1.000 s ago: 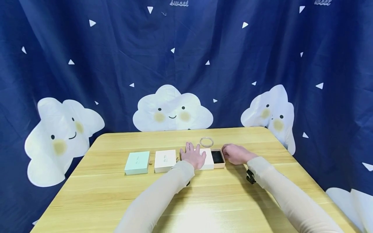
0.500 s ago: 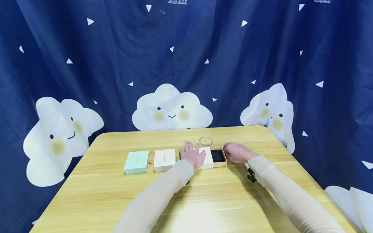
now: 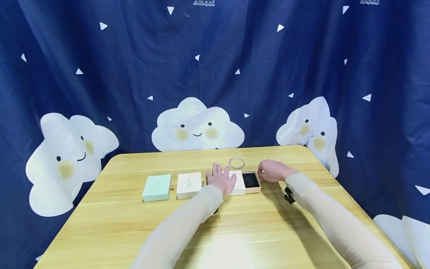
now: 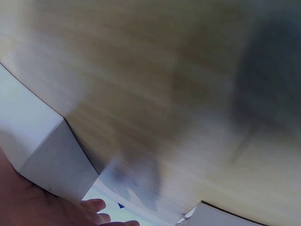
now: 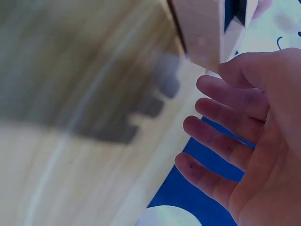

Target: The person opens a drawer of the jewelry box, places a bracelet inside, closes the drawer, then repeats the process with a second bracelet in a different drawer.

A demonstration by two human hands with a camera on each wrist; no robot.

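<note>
My left hand [image 3: 221, 181] lies with fingers spread on the white sleeve [image 3: 239, 183] of a small drawer box. From the sleeve's right side a pinkish drawer [image 3: 253, 189] with black lining [image 3: 250, 180] sticks out. My right hand [image 3: 273, 170] is at the drawer's right end. In the right wrist view its thumb tip meets the corner of the drawer [image 5: 204, 37], and the other fingers [image 5: 221, 141] are loosely extended, apart from it. The left wrist view shows part of my left hand [image 4: 37, 207] against a white box side [image 4: 61, 160].
A mint box [image 3: 158, 186] and another white box [image 3: 189, 184] lie to the left, each with a small tab on its right side. A thin pale ring, like a bangle [image 3: 237, 168], lies behind the drawer box. A blue cloud-print curtain [image 3: 215, 74] hangs beyond the table [image 3: 134, 224].
The drawer has slid slightly further right out of its sleeve. My right hand has since risen a little, its fingers loosening at the drawer's end. My left hand stays on the sleeve.
</note>
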